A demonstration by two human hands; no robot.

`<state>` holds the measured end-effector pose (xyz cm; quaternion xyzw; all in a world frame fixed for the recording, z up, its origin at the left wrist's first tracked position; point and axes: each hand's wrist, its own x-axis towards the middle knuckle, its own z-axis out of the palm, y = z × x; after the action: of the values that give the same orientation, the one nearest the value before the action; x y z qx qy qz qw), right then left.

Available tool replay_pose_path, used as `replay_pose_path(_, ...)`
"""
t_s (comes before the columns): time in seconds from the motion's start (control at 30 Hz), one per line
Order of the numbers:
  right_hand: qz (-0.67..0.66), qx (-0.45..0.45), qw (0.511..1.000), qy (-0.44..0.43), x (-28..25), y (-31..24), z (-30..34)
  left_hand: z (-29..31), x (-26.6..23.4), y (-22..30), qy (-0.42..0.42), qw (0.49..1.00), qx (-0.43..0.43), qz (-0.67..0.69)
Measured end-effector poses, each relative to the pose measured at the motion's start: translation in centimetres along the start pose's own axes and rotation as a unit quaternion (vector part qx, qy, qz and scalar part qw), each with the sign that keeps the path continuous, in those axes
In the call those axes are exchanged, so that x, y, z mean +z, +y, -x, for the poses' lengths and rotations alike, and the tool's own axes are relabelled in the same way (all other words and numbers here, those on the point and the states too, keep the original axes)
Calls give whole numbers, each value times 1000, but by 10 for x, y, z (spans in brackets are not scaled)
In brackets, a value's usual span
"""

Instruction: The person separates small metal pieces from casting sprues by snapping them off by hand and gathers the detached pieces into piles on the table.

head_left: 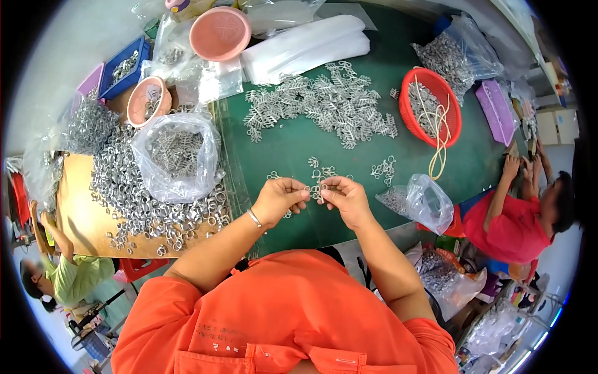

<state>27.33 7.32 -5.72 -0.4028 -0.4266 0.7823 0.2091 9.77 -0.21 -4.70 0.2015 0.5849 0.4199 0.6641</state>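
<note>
My left hand [280, 198] and my right hand [346, 198] meet over the green table [280, 149], both pinching a small silver metal ring cluster [315, 189] between the fingertips. A thin bracelet sits on my left wrist. Just beyond my hands lie a few loose silver ring pieces [321, 169] and another small cluster [384, 168]. Farther back spreads a large pile of silver branched metal parts [324, 103].
A clear bag of metal parts [177, 153] rests on a heap of rings over a wooden board [81, 218] at left. A red basket [431, 106] holds parts and rubber bands. A small plastic bag [427, 201] lies at right. Pink bowls, white bags and other seated people surround.
</note>
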Motion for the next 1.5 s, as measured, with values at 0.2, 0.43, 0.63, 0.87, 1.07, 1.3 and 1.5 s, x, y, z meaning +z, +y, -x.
replay_pose_path(0.2,-148,167,972,73,-16,-30,30,5,20,5,61,823,426,-371)
replay_pose_path(0.43,24,43,991,124,-79,-3,60,-3,-8,-5,61,916,207,-338)
replay_pose_path(0.63,110,60,989,75,-55,46,51,-5,32,-35,-94,981,-67,-154)
replay_pose_path(0.87,415,-166,881,155,-59,36,31,-14,45,-30,-125,921,-23,-368)
replay_pose_path(1.07,531,-106,836,89,-37,22,3,-37,42,-32,58,829,290,-475)
replay_pose_path(1.3,583,-107,796,124,-15,34,-6,-56,19,-42,10,830,297,-472)
replay_pose_path(1.5,369,-103,914,130,-37,32,-9,-51,8,-36,95,856,275,-427)
